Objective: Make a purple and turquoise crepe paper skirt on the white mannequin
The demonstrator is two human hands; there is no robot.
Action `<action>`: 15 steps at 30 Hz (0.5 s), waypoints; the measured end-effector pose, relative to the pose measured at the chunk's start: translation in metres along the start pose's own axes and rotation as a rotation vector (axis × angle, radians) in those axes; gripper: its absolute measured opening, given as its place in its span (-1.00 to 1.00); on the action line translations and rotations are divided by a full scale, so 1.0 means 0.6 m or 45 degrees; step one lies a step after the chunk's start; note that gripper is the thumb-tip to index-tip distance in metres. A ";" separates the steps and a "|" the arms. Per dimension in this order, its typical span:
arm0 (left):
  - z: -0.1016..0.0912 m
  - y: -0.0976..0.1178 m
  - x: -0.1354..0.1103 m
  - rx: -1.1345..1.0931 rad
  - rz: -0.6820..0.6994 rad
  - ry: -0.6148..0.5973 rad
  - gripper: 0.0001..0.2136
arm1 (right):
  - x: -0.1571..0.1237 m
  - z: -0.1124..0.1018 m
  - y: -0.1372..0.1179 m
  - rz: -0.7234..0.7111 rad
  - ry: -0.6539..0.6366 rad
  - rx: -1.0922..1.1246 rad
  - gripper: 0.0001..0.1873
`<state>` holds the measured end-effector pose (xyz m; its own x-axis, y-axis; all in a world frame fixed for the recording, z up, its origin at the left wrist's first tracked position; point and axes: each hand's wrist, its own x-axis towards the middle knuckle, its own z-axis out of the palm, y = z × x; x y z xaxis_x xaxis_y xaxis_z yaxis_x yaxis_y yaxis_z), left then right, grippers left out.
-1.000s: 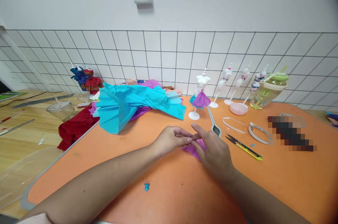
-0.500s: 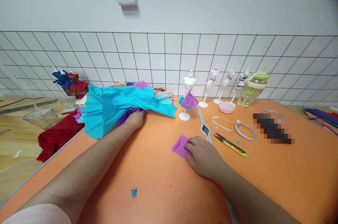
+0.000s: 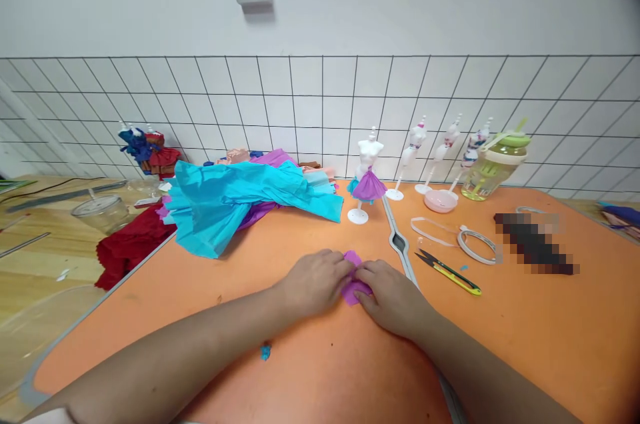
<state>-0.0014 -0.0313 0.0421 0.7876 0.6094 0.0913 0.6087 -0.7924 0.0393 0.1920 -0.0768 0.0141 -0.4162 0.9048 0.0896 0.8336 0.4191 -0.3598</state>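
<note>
A small piece of purple crepe paper point(image 3: 353, 291) lies on the orange table between my hands. My left hand point(image 3: 316, 281) is closed on its left edge, and my right hand point(image 3: 393, 297) pinches the right side; the fingers cover part of it. Beyond them stands a white mini dress form point(image 3: 369, 156) wearing a purple paper skirt point(image 3: 369, 185) with blue showing beneath. A big crumpled sheet of blue crepe paper point(image 3: 200, 204) rests at the back left, over purple and other coloured papers. Yellow-handled thread snips point(image 3: 453, 274) lie to the right of my right hand.
Several more dress forms point(image 3: 415, 144) line the back right, near a pink dish point(image 3: 441, 201) and a green-lidded bottle point(image 3: 500, 167). A white ring-shaped coil point(image 3: 477, 246) lies at right. A blue scrap point(image 3: 266, 352) sits near my left forearm. Red paper point(image 3: 133, 251) is off the table's left edge.
My left hand has come away from under the blue crepe paper and moved right and nearer, onto the purple piece. My right hand stays on that piece. The view has shifted slightly left.
</note>
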 end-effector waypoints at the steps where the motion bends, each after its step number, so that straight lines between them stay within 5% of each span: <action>1: 0.012 0.003 -0.003 -0.068 0.044 0.025 -0.76 | -0.001 0.000 0.000 -0.020 -0.003 -0.006 -0.73; 10: 0.057 -0.093 -0.007 0.034 -0.093 0.038 -0.57 | -0.002 -0.012 -0.010 -0.025 -0.089 -0.112 -0.70; 15: 0.057 -0.109 0.004 0.051 -0.234 0.315 -0.65 | 0.017 -0.033 -0.013 -0.097 -0.140 -0.244 -0.77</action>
<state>-0.0360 0.0227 0.0060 0.6199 0.7139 0.3256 0.7457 -0.6652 0.0387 0.1886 -0.0695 0.0360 -0.5088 0.8609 0.0041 0.8477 0.5018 -0.1722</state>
